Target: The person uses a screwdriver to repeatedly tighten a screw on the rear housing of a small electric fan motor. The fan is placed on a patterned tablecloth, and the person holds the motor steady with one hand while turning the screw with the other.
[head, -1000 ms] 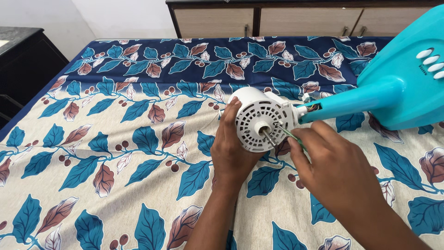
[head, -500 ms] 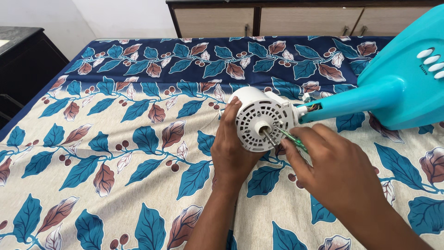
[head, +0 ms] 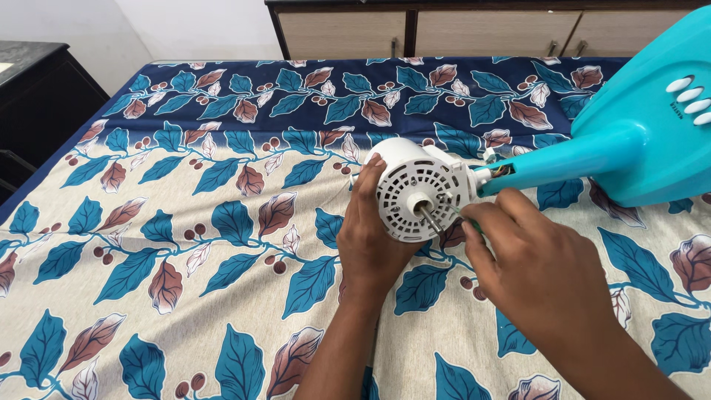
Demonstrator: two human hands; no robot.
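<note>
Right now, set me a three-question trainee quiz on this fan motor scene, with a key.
1. True or false: the left hand rests against the white motor housing.
2. The right hand holds a tool with a handle of which colour? A red, B green, C yellow.
3. Fill in: the turquoise fan stand and the motor lie on a bedsheet printed with ____.

Key: 1 true. 2 B; only a sliver of the screwdriver shows past the fingers. 3 leaves.
</note>
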